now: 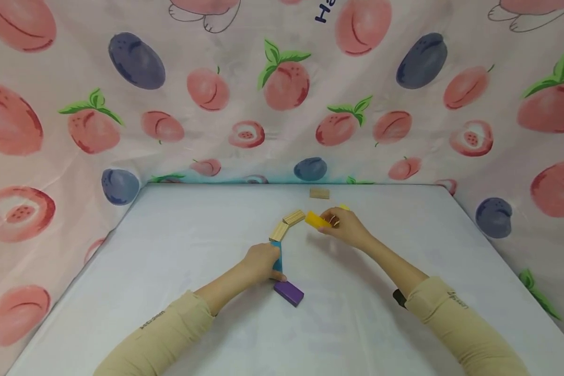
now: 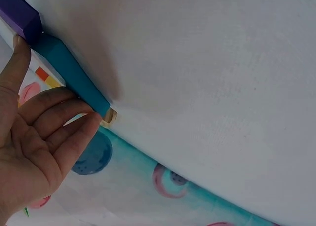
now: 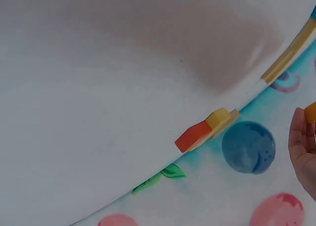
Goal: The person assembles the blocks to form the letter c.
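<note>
Along its side, the blue block (image 1: 277,257) is touched by my left hand (image 1: 261,261), fingers extended in the left wrist view, with the thumb near the purple block (image 1: 289,293). The purple block meets the blue one's near end. From its far end, two pale wooden blocks (image 1: 279,231) curve away to the right. My right hand (image 1: 348,227) pinches a yellow block (image 1: 317,220) just right of the farther wooden block. Only the edge of that hand and of the held block shows in the right wrist view.
Another wooden block (image 1: 319,194) lies near the table's back edge. A red block (image 3: 193,136) and a second yellow block (image 3: 217,118) lie near it in the right wrist view. A dark object (image 1: 399,298) is partly hidden under the right forearm. Fruit-patterned cloth (image 1: 244,104) hangs behind the white table.
</note>
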### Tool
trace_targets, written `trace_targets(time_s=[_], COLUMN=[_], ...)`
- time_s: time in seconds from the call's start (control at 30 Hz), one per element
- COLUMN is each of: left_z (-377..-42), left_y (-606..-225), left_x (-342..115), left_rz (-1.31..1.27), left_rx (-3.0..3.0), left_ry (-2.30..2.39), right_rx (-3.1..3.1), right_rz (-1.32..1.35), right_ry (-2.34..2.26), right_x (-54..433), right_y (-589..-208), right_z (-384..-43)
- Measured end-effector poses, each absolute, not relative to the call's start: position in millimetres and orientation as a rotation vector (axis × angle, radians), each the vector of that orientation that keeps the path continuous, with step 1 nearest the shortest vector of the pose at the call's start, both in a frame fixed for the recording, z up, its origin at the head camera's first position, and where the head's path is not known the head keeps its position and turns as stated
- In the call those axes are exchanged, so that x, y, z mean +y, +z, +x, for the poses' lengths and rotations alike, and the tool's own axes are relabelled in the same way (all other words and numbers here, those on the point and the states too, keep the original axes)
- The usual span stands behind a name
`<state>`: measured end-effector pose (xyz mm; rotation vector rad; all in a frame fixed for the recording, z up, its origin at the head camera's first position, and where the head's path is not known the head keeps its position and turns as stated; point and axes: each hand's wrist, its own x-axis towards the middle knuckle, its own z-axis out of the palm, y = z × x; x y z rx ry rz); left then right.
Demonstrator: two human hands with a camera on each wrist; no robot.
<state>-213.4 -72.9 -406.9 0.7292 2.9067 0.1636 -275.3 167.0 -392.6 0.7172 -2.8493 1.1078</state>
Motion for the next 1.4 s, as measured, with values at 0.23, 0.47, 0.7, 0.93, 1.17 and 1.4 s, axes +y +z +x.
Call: trace_targets(time_s=[0.23, 0.47, 0.7, 0.93, 1.17, 1.4], left_z=[-211, -211, -211, -210, -212, -212], left_y=[-407, -403, -405, -407, -407, -406], left_x=[-71, -71, -71, -71, -73, -74], left_rz=[0.747, 0.726, 0.727, 0.727, 0.717, 0.721], left_rx=[2.892, 2.898, 2.889, 2.895, 2.906, 2.905], left_ry=[0.171, 0.181, 0.234, 0.196, 0.186, 0.201], right_rx=[-2.807, -2.854, -2.891, -2.870, -2.863, -2.920], right_rz=[0.769, 0.743, 0.790, 0.881, 0.923, 0.981], right_ry=[1.110, 1.068, 1.096, 1.077, 1.017, 1.005], right_x=[172, 170, 175, 175, 176, 176], right_y=[-400, -399, -402, -408, -404, -406], right_z=[-244, -222, -199, -181, -171, -164])
